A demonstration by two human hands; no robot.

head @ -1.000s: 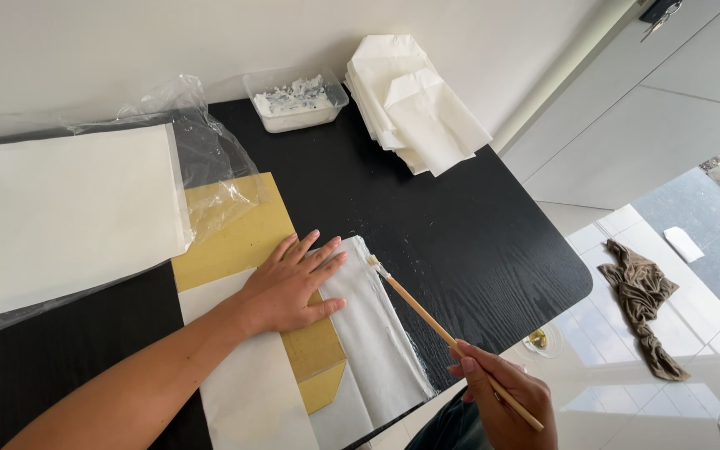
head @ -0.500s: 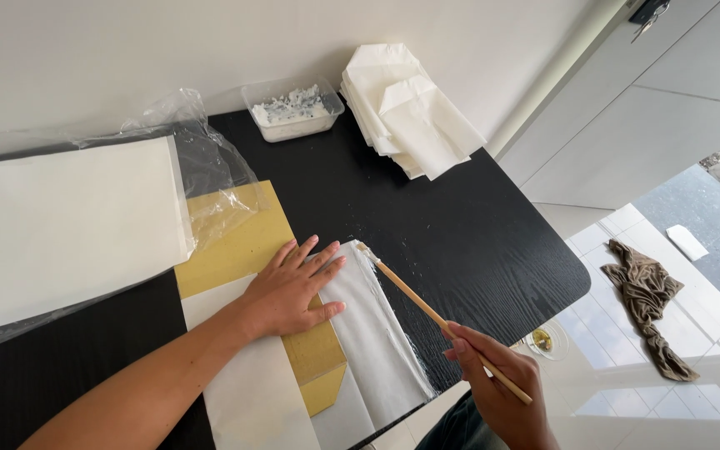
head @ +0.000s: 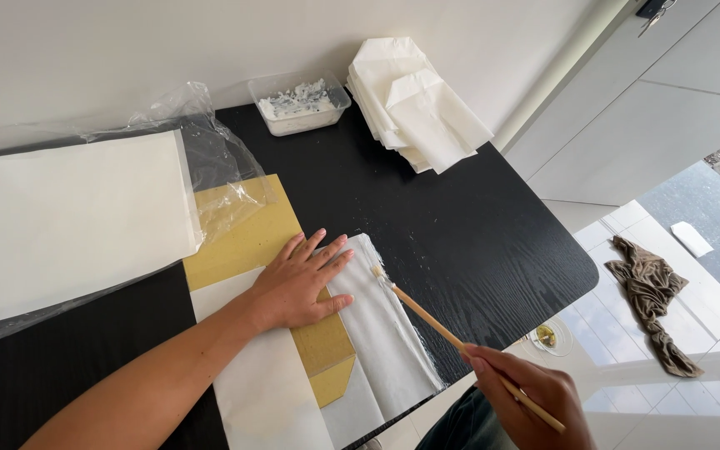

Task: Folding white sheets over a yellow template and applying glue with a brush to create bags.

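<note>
My left hand (head: 300, 283) lies flat, fingers spread, on a white paper sheet (head: 385, 333) folded over a gold card (head: 247, 237) on the black table (head: 460, 225). My right hand (head: 531, 400) grips the wooden handle of a thin brush (head: 427, 313). The brush's bristle tip touches the white sheet's upper right edge, just right of my left fingertips. The sheet's right margin looks wet and whitish.
A clear plastic tub of white paste (head: 300, 104) stands at the table's far edge beside a stack of folded white papers (head: 414, 104). A large white sheet in a plastic sleeve (head: 68, 217) lies left. On the tiled floor lie a brown rag (head: 652, 300) and a small glass dish (head: 547, 336).
The brush tip has slid along the sheet's right edge, nearer my left fingertips, and my right hand shifted slightly. My left hand stays pressed on the paper.
</note>
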